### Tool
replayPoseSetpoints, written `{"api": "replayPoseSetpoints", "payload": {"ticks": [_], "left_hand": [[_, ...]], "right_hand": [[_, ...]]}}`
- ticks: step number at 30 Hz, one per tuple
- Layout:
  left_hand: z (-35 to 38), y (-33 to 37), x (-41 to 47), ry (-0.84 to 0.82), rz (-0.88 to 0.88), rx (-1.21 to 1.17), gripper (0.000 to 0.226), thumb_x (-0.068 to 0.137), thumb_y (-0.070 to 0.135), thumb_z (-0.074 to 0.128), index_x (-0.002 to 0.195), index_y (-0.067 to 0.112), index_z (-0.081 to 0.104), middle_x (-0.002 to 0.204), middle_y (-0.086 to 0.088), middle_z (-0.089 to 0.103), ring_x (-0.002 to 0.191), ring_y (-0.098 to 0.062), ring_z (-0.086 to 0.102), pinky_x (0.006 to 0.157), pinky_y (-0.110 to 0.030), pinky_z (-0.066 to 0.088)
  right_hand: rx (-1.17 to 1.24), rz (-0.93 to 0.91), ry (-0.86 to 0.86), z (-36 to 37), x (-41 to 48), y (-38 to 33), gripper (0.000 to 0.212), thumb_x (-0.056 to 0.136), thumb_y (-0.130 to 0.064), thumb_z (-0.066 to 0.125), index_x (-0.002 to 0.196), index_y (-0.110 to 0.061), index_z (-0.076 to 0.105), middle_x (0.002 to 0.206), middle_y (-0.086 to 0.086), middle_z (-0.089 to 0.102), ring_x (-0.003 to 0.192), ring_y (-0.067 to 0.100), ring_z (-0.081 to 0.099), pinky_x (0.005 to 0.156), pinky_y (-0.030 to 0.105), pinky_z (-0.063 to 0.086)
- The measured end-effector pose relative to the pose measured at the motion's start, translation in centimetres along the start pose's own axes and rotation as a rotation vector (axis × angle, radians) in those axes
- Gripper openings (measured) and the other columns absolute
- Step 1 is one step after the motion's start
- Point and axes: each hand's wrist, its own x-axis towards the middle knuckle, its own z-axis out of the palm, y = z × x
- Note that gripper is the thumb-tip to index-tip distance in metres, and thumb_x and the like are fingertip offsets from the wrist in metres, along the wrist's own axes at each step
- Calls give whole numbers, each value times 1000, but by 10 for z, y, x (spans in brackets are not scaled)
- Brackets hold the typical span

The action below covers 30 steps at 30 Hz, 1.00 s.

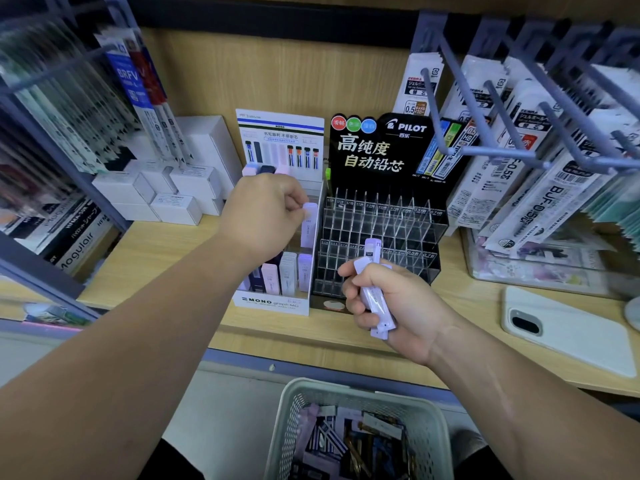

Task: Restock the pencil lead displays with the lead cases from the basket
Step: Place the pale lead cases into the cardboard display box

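Observation:
My left hand (265, 216) pinches a pale lilac lead case (309, 225) upright over the right side of the white Mono display (273, 301), which holds several cases in its front row. My right hand (388, 306) grips a small bunch of lilac lead cases (375, 292) in front of the black Pilot display (381, 233), whose clear slots look empty. A white mesh basket (360, 393) with several mixed lead cases sits below the shelf edge at the bottom centre.
White boxes (180, 195) are stacked left of the Mono display. Refill packs hang on metal hooks (519, 133) at the upper right and left. A white phone (568, 330) lies on the wooden shelf at right, near a clear bin (540, 268).

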Motion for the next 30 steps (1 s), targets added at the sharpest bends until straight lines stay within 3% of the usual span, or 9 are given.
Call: {"api": "replayPoseSetpoints", "payload": {"ticks": [5, 11, 15, 17, 19, 22, 25, 28, 30], "left_hand": [[-1, -2, 0, -35, 0, 4, 10, 85, 19, 77, 81, 25, 70, 68, 14, 68, 71, 0, 62, 72, -20, 47], [6, 2, -3, -76, 42, 266, 8, 89, 23, 69, 97, 23, 73, 87, 3, 72, 87, -22, 65, 74, -38, 55], [5, 3, -8, -33, 49, 318, 15, 87, 16, 65, 98, 24, 67, 88, 4, 69, 86, -26, 64, 71, -41, 55], [0, 8, -16, -10, 32, 182, 18, 85, 12, 64, 97, 25, 68, 81, 9, 68, 81, -17, 64, 71, -37, 55], [-7, 22, -33, -17, -60, -136, 13, 86, 13, 67, 92, 24, 69, 73, 10, 68, 64, -5, 59, 62, -27, 50], [-14, 42, -66, -166, -345, -707, 8, 90, 16, 67, 86, 21, 72, 71, 2, 68, 48, -11, 44, 46, -19, 36], [-5, 39, -83, -220, -488, -847, 9, 89, 18, 66, 82, 16, 72, 71, -3, 65, 46, -17, 36, 42, -23, 27], [5, 34, -91, -239, -488, -879, 6, 87, 16, 71, 88, 10, 73, 76, -22, 66, 46, -17, 37, 44, -23, 27], [10, 29, -95, -231, -477, -913, 8, 86, 13, 74, 93, 14, 74, 75, -25, 62, 48, -16, 41, 45, -25, 29]], "right_hand": [[12, 1, -23, 0, 1, 0, 20, 94, 2, 46, 100, -4, 64, 70, 9, 55, 55, 17, 46, 41, 21, 29], [-4, 4, -31, -1, 1, 1, 20, 95, 1, 49, 102, -4, 67, 71, 9, 56, 55, 17, 48, 41, 21, 30], [-38, 2, -105, 0, -1, 1, 15, 98, -6, 57, 108, -1, 68, 76, 11, 62, 57, 16, 51, 42, 21, 32], [-50, -7, -136, 2, -2, 2, 19, 98, -8, 58, 112, 1, 66, 78, 11, 64, 58, 16, 52, 43, 21, 34], [-72, -34, -132, 1, -4, 1, 21, 98, -9, 60, 115, 2, 66, 78, 9, 64, 61, 15, 54, 45, 21, 36], [-136, -111, -96, 1, -4, 0, 22, 96, -5, 63, 116, 3, 68, 78, 4, 63, 66, 12, 55, 48, 20, 35], [-228, -175, -66, 5, -4, 0, 10, 91, -4, 71, 100, -4, 71, 81, 7, 62, 69, 15, 52, 50, 22, 34], [-288, -190, -80, 8, -5, 4, 14, 82, -10, 78, 94, -6, 71, 83, 14, 61, 74, 24, 49, 50, 23, 35], [-316, -183, -106, 8, -6, 6, 7, 87, -4, 74, 86, -10, 70, 75, 8, 59, 70, 18, 50, 50, 22, 36]]}}
